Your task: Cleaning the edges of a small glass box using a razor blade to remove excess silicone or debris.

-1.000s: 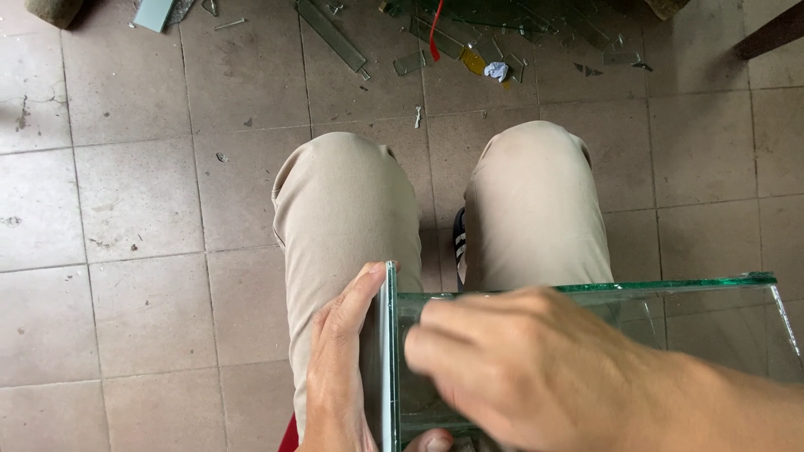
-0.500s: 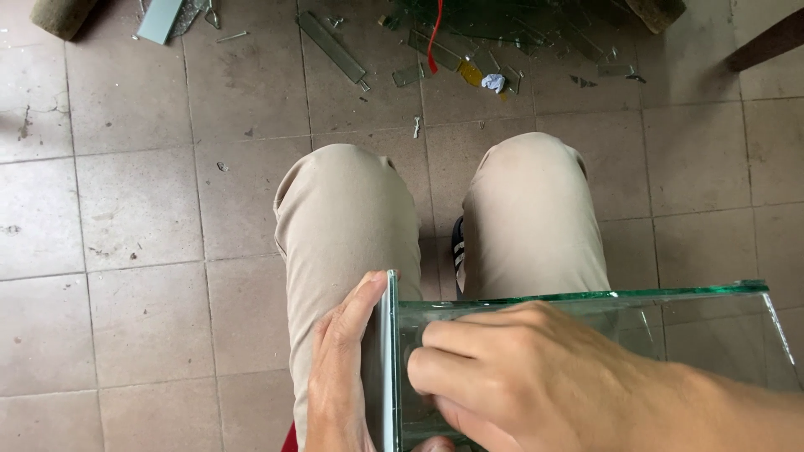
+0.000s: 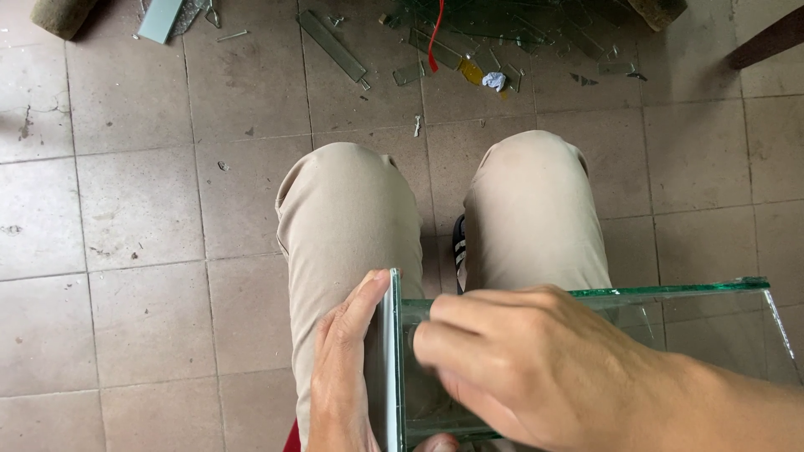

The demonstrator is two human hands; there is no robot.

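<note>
Glass box rests on lap. Left hand lies flat against its end pane; right hand, fingers curled, works inside, contents unclear. Best practice: keep pane square, pressure even.

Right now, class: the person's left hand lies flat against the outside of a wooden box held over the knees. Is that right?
Not quite. In the head view the box is clear glass, not wood. The left hand does lie flat against its outside, over the knees.

Worn grey floor tiles lie in daylight, with glass scraps scattered along the far edge.
</note>
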